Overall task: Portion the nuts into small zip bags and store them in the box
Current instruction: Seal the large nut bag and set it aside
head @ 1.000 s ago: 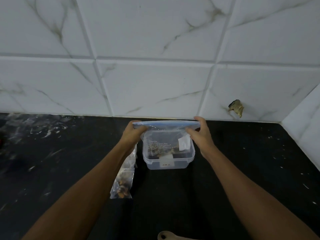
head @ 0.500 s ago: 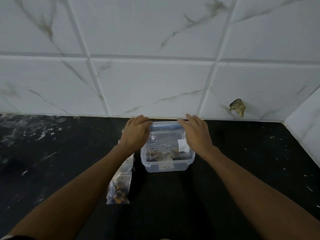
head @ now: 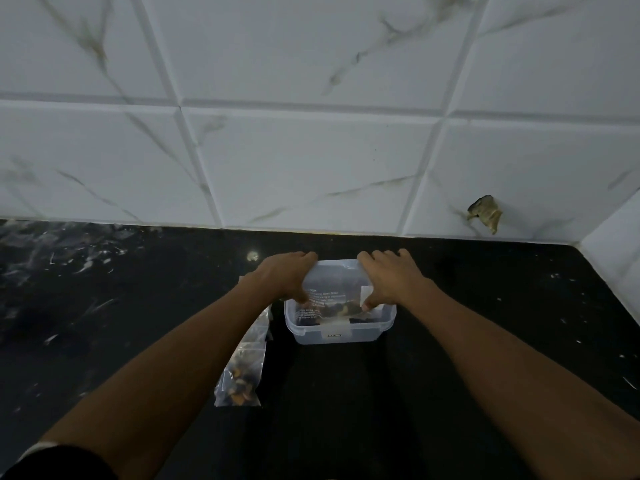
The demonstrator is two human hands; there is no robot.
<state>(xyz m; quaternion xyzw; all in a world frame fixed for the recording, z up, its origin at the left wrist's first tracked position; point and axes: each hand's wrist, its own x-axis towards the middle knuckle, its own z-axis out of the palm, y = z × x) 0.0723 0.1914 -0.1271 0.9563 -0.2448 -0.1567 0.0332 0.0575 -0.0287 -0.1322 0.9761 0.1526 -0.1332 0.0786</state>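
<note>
A small clear plastic box (head: pixel 337 332) stands on the black counter near the wall. Its clear lid (head: pixel 334 284), printed with white text, lies on top, and nuts show dimly through it. My left hand (head: pixel 285 277) grips the lid's left side, fingers curled over the far edge and thumb on top. My right hand (head: pixel 389 280) holds the right side the same way. A clear zip bag of nuts (head: pixel 242 370) lies flat on the counter, left of the box and partly under my left forearm.
The black speckled counter (head: pixel 485 323) runs to a white marble-tiled wall (head: pixel 311 168) just behind the box. A side wall (head: pixel 620 251) closes the far right corner. A chipped hole (head: pixel 485 213) marks the tile at the right.
The lid, held tilted up above the box a second ago, has come down flat onto the box. Both hands moved from its ends onto its top.
</note>
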